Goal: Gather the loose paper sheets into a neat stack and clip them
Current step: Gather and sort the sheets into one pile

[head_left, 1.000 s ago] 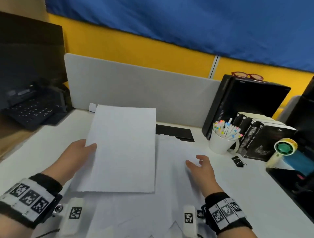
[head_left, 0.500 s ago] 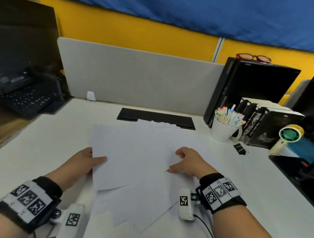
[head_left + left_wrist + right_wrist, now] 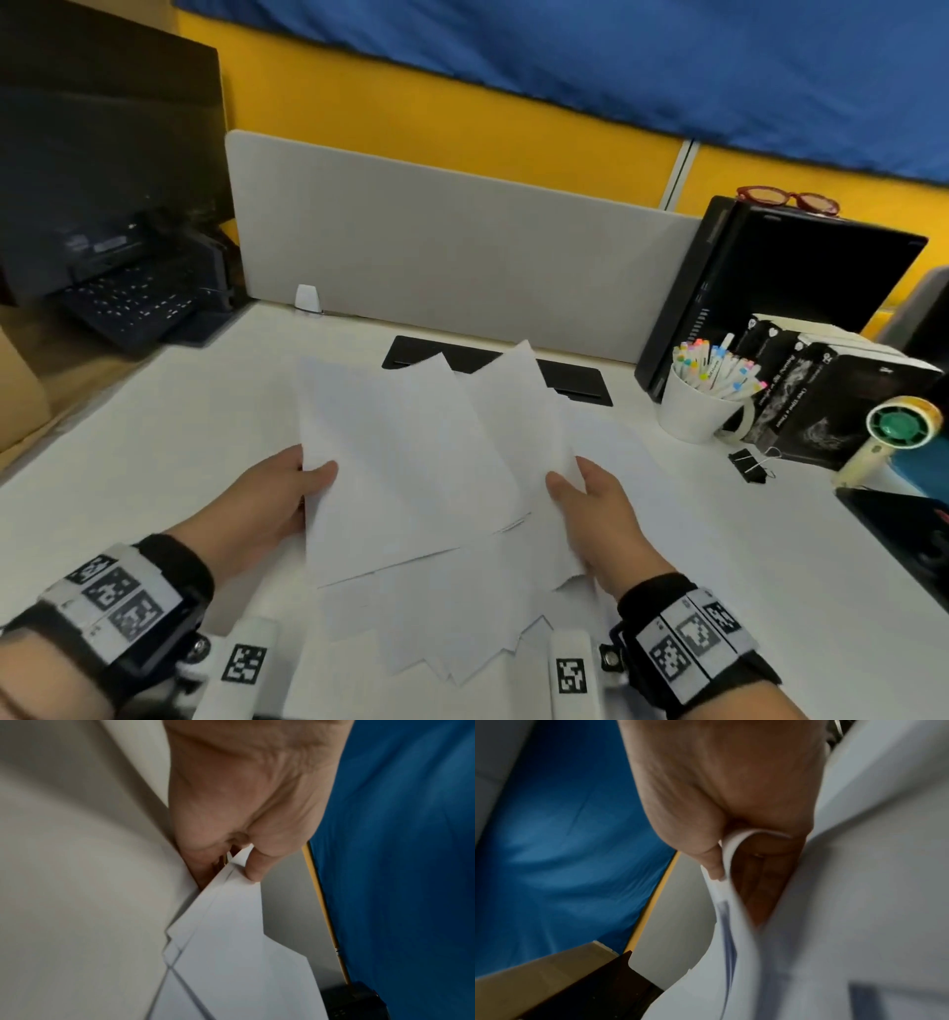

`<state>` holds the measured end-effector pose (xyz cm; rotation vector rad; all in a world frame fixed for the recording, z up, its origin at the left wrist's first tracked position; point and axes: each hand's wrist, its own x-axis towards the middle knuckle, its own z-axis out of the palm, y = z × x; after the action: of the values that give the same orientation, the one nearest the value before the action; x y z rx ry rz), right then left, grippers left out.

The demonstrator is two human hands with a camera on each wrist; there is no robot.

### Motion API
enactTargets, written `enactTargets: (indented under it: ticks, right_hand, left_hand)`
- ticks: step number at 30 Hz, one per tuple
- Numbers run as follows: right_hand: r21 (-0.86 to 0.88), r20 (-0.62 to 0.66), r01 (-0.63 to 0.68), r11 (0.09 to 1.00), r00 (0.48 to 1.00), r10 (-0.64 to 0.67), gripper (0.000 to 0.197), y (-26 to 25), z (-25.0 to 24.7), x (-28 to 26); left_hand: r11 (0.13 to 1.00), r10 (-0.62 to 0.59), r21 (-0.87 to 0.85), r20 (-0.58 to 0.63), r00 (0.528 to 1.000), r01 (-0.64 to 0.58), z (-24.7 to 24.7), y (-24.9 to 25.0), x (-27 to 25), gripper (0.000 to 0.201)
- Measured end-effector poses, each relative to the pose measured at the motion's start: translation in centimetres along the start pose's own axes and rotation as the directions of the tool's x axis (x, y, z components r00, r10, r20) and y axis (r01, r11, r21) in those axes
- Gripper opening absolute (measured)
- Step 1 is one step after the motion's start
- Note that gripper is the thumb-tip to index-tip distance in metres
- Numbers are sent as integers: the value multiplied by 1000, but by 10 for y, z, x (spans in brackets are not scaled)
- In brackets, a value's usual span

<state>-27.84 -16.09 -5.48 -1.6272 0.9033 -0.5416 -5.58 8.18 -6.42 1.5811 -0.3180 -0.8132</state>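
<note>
The paper sheets (image 3: 426, 462) are being held fanned and askew between the two hands, raised off the desk (image 3: 154, 437), with corners sticking out at the far and near ends; further sheets seem to be lying flat beneath them. For the gathering to be done well, the bundle is probably best loosened slightly, stood on one edge and tapped against the desk until the edges are lining up, with both sides being squeezed inward evenly so that no sheet is being creased.

The left hand (image 3: 272, 498) is pinching the left edge, the thumb being laid on top and the fingers (image 3: 195, 866) being curled underneath. The right hand (image 3: 598, 509) is gripping the right edge in the same way; in the right wrist view the paper is being bent round the thumb and blur is hiding how many sheets are being caught.

The binder clip (image 3: 751, 465) is lying on the desk well to the right of the right-hand fingers, near a white mug of pens (image 3: 696, 406), and is not yet being reached for.
</note>
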Motion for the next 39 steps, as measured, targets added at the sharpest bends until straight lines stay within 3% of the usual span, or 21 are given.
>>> enactTargets:
  ticks: [1,3,6,9,14,17,21,23,26,29,31,33,35,39]
  right_hand:
    - [92,42,-49,994,998,46,38,5,3,0]
    - [251,152,-129,959,984,93,33,7,9,-1]
    - [333,294,-187,924,952,87,25,-5,13,-3]
    - [258,317,-191,947,943,103,30,-7,18,4]
    - [106,109,-76,991,992,65,42,7,21,21]
    - [126,234,-33,992,972,3,31,1,18,22]
    - [-24,403,19,1000,915,-8,39,-6,11,21]
    - [-106,342,29,994,940,10,38,-10,6,24]
    - [-187,13,54,981,999,-53,36,-9,-14,40]
    - [-513,-190,-134,848,981,40,62,-5,-43,53]
    - [-623,-224,-258,738,963,147,84,-4,-57,57]
    - [-660,-222,-295,691,955,196,98,-4,-64,59]
    - [-680,-219,-297,670,955,200,102,-6,-68,61]
    - [-671,-182,-317,670,947,266,105,-9,-70,59]
  left_hand:
    - [1000,7,-22,18,1000,-6,2,2,0,25]
    - [998,10,-68,51,999,-7,8,7,0,26]
    - [990,14,-142,59,998,-5,16,13,3,27]
    - [988,-1,-154,60,998,10,16,16,11,29]
    - [993,-27,-110,89,996,37,14,14,27,38]
    - [999,-6,-50,152,988,13,17,18,25,60]
    - [1000,16,-20,206,978,-13,20,18,24,48]
    - [1000,18,-20,171,985,-15,18,13,29,50]
    - [999,19,-39,95,995,-15,15,8,36,68]
    - [999,25,-26,95,995,-23,14,6,37,107]
    - [999,44,-27,100,994,-41,17,8,33,109]
    - [998,67,-29,117,991,-64,18,9,30,123]
    - [996,88,-26,119,989,-85,19,9,28,144]
    - [993,116,-32,122,986,-113,22,8,25,147]
